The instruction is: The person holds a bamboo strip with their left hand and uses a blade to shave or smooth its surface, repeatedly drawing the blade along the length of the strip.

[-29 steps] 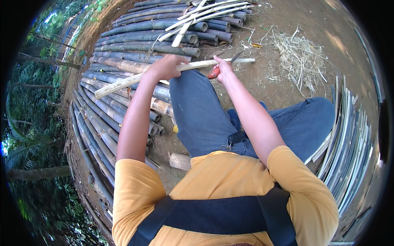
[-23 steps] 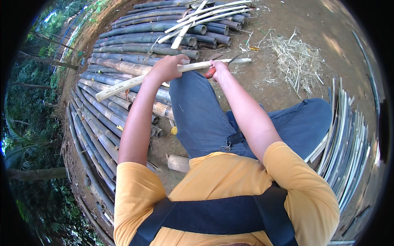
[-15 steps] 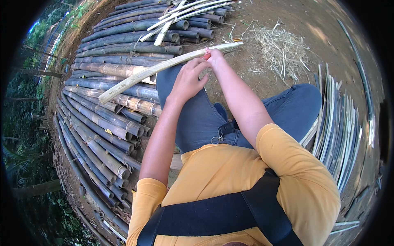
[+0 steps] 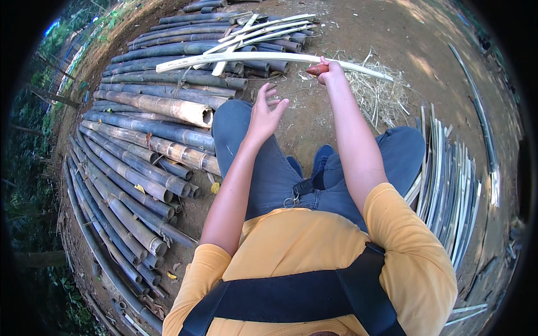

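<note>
My right hand (image 4: 329,71) is closed around a tapered red-brown tool handle (image 4: 316,70). Any blade on the tool is hidden. A long, pale split bamboo strip (image 4: 241,56) runs across at the same hand, against its fingers, reaching left over the bamboo pile and right over the shavings. How firmly the fingers grip the strip cannot be made out. My left hand (image 4: 265,117) is raised above my left knee, empty, with its fingers apart and slightly curled. It is apart from the strip.
Many dark bamboo poles (image 4: 145,124) are stacked to the left. Pale split strips (image 4: 269,29) lie crossed on their far end. A heap of shavings (image 4: 386,98) is on the ground ahead, right. A bundle of slats (image 4: 448,185) stands beside my right knee, with a long pole (image 4: 482,117) beyond.
My left hand has come away from the strip, back toward me, and opened. My right hand has moved right with the tool handle, and the strip has shifted right and turned more level.
</note>
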Demonstrator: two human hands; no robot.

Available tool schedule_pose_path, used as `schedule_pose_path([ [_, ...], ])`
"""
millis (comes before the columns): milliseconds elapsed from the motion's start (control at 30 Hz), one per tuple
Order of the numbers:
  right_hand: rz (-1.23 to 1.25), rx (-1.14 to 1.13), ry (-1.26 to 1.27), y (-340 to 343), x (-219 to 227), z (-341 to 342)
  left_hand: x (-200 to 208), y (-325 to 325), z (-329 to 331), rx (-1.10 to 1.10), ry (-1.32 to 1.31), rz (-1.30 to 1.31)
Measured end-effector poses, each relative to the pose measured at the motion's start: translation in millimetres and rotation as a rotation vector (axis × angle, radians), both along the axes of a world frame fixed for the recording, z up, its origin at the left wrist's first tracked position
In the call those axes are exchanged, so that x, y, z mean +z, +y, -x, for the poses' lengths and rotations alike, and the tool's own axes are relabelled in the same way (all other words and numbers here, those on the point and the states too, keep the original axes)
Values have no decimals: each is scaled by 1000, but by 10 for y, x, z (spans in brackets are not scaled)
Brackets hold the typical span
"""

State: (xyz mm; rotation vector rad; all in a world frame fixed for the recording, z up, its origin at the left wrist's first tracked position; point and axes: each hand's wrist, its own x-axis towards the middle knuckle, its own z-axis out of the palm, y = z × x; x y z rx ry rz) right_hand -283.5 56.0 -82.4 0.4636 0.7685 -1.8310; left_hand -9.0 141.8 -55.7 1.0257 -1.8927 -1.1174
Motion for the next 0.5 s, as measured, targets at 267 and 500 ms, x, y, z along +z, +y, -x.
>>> schedule_pose_path([
  [267,-19,86,42,302,116,-57,271,-785,-21,89,527,-243],
  [500,-40,168,39,277,-253,-149,417,-1130,280,129,789,-36],
])
